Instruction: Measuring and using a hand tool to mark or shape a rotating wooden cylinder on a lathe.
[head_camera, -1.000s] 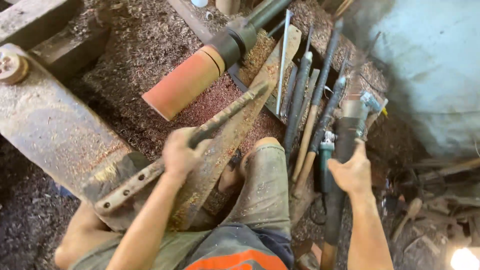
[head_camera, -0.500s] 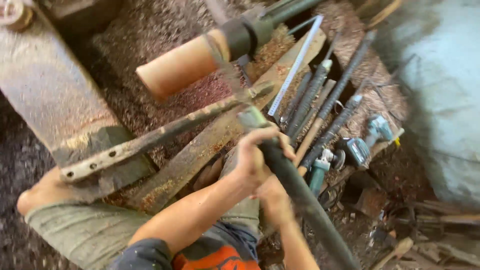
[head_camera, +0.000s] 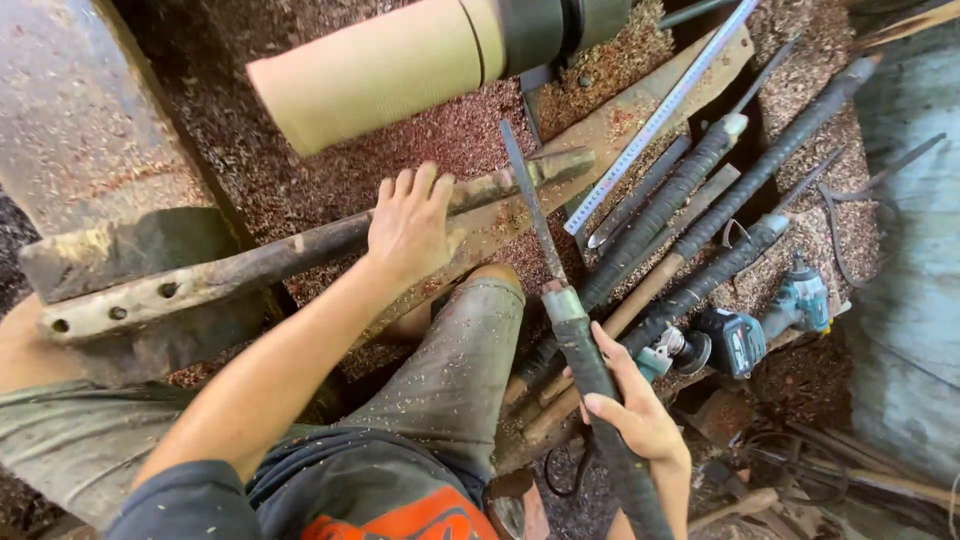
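**Turning chisel held before a lathe blank**

Right hand (head_camera: 632, 405) grips the long wrapped-handle chisel (head_camera: 580, 350), fingers closed around it, blade pointing away. Left hand (head_camera: 410, 225) lies flat, fingers extended, on the rusty tool rest bar (head_camera: 250, 262). Beyond, the pale cylindrical blank (head_camera: 375, 70) over wood shavings (head_camera: 440, 135).

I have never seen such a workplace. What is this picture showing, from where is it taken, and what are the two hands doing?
The camera sits on the person's head and looks down at their hands and knees. The left hand rests on a rusty metal bar that lies across the work area. The right hand grips the wrapped handle of a long chisel, its blade pointing toward a pale wooden cylinder mounted in a dark holder. Reddish wood shavings cover the ground. More long-handled tools, a metal ruler and a teal power drill lie to the right.
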